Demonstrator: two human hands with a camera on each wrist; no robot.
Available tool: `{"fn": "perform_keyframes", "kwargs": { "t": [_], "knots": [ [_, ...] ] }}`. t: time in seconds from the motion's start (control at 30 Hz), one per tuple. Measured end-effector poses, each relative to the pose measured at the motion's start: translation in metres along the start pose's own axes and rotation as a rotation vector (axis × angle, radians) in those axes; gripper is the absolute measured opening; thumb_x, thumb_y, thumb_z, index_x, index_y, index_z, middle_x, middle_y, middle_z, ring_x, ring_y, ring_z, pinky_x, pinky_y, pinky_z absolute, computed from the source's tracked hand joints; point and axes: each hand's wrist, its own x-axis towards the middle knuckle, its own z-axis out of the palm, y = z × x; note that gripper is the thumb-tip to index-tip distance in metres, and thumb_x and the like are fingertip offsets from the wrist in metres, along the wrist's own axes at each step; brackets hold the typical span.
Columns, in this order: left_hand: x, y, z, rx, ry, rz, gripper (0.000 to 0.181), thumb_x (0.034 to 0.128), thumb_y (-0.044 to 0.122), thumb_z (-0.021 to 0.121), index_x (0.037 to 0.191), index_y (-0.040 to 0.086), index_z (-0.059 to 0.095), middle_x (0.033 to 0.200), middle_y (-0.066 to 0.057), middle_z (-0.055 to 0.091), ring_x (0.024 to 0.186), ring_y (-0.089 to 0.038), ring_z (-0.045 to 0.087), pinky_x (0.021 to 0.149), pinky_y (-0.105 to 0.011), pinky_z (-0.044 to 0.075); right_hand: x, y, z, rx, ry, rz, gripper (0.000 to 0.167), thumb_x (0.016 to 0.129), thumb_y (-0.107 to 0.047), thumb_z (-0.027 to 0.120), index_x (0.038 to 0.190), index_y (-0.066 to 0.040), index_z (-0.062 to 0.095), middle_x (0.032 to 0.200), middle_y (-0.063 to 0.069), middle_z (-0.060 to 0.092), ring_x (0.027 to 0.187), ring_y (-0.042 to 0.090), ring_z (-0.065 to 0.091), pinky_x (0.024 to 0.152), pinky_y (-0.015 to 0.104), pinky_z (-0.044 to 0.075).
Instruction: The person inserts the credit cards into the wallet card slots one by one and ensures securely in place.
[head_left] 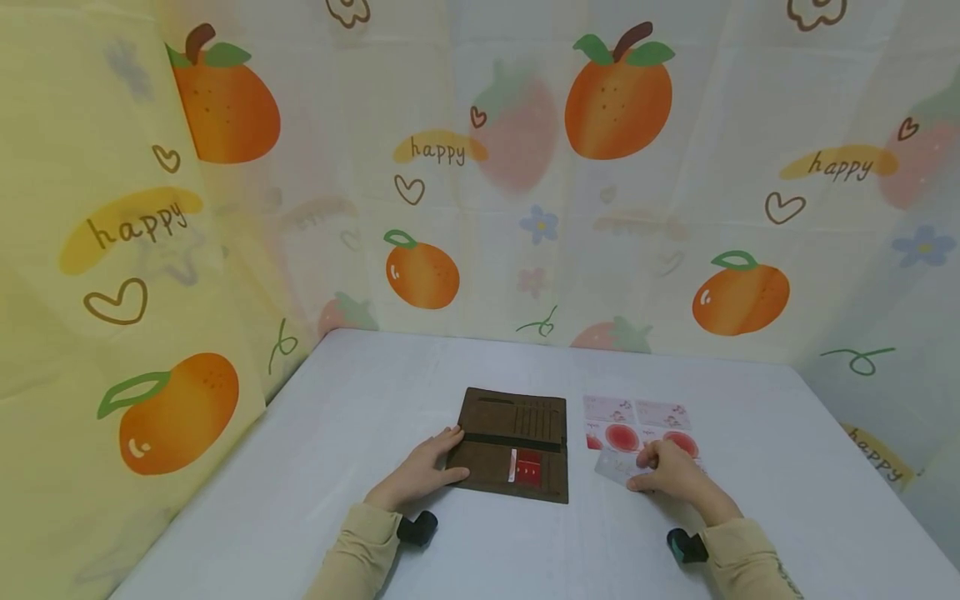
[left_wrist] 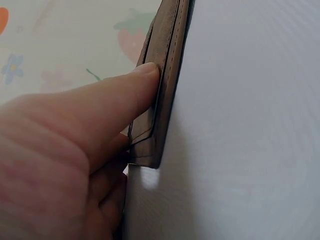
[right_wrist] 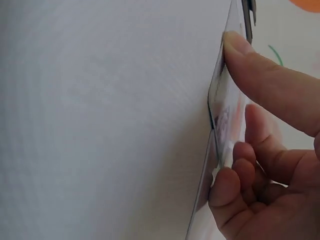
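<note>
A brown bifold wallet (head_left: pixel 487 460) lies spread on the white table, card slots on its far panel and a red card (head_left: pixel 528 468) tucked in its near panel. My left hand (head_left: pixel 420 472) grips the wallet's left edge; the left wrist view has the thumb on top of the brown leather (left_wrist: pixel 155 110). To the right, my right hand (head_left: pixel 675 477) pinches a pale greyish card (head_left: pixel 611 467), which overlaps the near row of laid-out cards. Thumb and card (right_wrist: pixel 225 95) meet in the right wrist view. Part of the card is hidden by the fingers.
Two pale pink cards (head_left: pixel 609 409) form the far row right of the wallet. Nearer lie two cards with red circles (head_left: pixel 621 437), one partly covered by my right hand. A fruit-printed curtain (head_left: pixel 510 250) hangs behind the white table (head_left: pixel 420 367) and along its sides.
</note>
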Motion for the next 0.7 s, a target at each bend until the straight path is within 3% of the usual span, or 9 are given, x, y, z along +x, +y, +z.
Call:
{"fn": "perform_keyframes", "kwargs": {
  "t": [0.3,0.53,0.7],
  "knots": [
    [-0.0007,-0.0007,-0.0004,-0.011,-0.004,0.0,0.071,0.0875,0.039,0.062,0.141,-0.001,0.036,0.147,-0.015,0.028,0.136,-0.035,0.019,0.107,-0.054,0.016,0.0,-0.0009,-0.0004,-0.008,-0.01,-0.006,0.046,0.064,-0.016,0.085,0.093,0.006,0.057,0.076,0.007,0.043,0.072,0.02,0.042,0.06,0.03,0.037],
    [-0.0013,-0.0007,-0.0001,-0.001,-0.002,0.001,0.071,0.0876,0.039,0.062,0.141,0.0,0.036,0.148,-0.015,0.028,0.136,-0.034,0.02,0.106,-0.053,0.017,-0.0013,-0.0029,-0.0015,-0.025,-0.007,-0.047,0.047,0.064,-0.015,0.085,0.093,0.004,0.054,0.086,0.008,0.052,0.077,0.022,0.047,0.07,0.037,0.045],
    [-0.001,0.0007,-0.0004,0.005,0.0,0.002,0.07,0.0877,0.038,0.062,0.141,-0.001,0.036,0.147,-0.015,0.028,0.136,-0.034,0.02,0.106,-0.054,0.017,-0.0022,-0.0079,-0.0016,-0.051,0.015,-0.048,0.034,0.072,-0.004,0.078,0.094,0.0,0.052,0.088,0.011,0.055,0.081,0.025,0.051,0.074,0.043,0.048]
  ]
}}
